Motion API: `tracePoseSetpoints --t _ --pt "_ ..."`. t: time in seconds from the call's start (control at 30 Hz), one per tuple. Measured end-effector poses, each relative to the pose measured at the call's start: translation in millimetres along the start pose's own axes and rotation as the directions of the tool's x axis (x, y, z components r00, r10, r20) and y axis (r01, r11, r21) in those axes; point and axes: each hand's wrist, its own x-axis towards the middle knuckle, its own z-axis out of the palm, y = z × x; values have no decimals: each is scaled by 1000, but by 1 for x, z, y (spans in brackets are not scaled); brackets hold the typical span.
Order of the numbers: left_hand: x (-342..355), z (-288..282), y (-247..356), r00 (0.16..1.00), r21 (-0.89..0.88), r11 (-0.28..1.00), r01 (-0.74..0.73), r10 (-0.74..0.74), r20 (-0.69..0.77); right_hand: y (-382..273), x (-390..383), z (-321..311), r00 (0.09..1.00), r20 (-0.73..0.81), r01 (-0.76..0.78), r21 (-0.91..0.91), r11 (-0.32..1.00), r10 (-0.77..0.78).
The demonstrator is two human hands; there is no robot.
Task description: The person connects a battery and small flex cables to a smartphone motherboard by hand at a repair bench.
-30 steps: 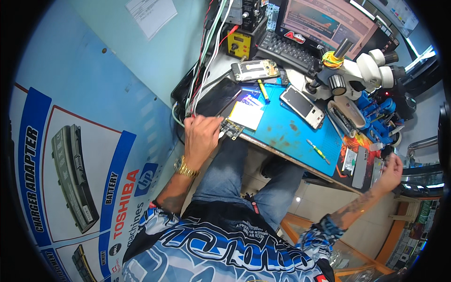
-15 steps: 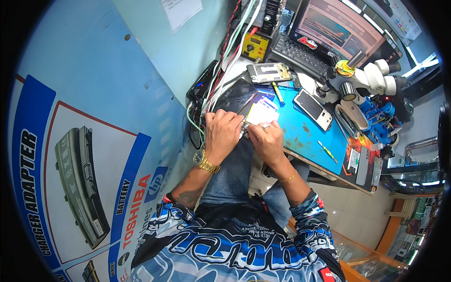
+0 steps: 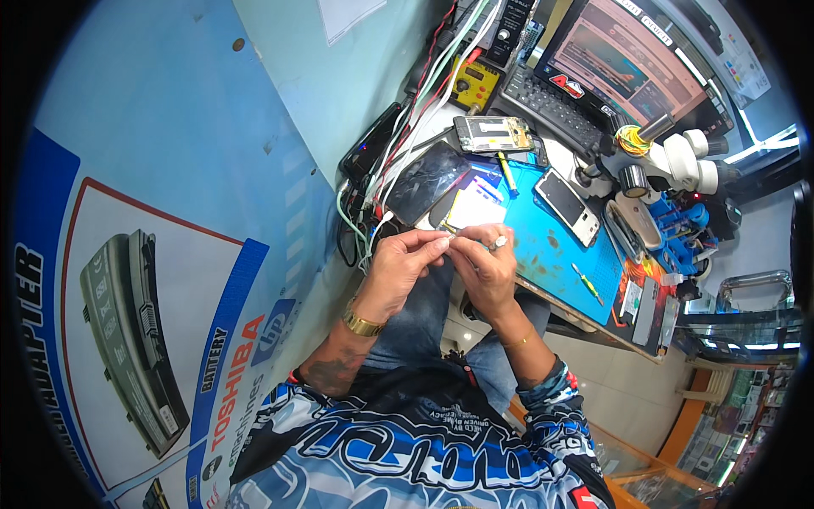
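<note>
My left hand (image 3: 393,270) and my right hand (image 3: 487,265) meet in front of the bench edge. Thumb and fingers of each are pinched together, their tips almost touching. Whatever they hold between them is too small to make out. Just beyond the fingertips lies a brightly lit white panel with a yellow edge (image 3: 476,209). A dark glossy sheet (image 3: 426,181) is spread to its left. An opened phone (image 3: 493,135) rests behind, and a yellow-and-blue pen-like tool (image 3: 508,175) lies between that phone and the bright panel.
A blue work mat (image 3: 543,253) carries a white-framed phone (image 3: 566,207) and a yellow-green tool (image 3: 587,284). Behind stand a laptop (image 3: 555,106), a microscope (image 3: 670,161) and a yellow power unit (image 3: 475,83). Loose cables (image 3: 398,161) hang at the left, beside a wall poster (image 3: 140,339).
My left hand has turned from back-up to thumb-side up, and its fingertips have come together with the right hand's. Both hands have shifted slightly downward from the bright panel. The view has tilted slightly.
</note>
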Motion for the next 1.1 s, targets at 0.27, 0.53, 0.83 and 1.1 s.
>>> tracePoseSetpoints --t 0.27,0.53,0.83,1.1 --pt "5 -5 7 999 21 999 -42 42 -33 16 4 -3 982 180 -81 161 984 52" --pt "18 13 -12 800 768 550 -327 593 -85 57 17 0 913 365 -129 -173 976 185" --pt "31 17 -8 780 942 251 -223 625 19 60 18 -1 883 418 -165 -148 975 213" --pt "19 17 -9 766 954 211 -215 642 30 63 12 2 889 412 -170 -107 980 199"
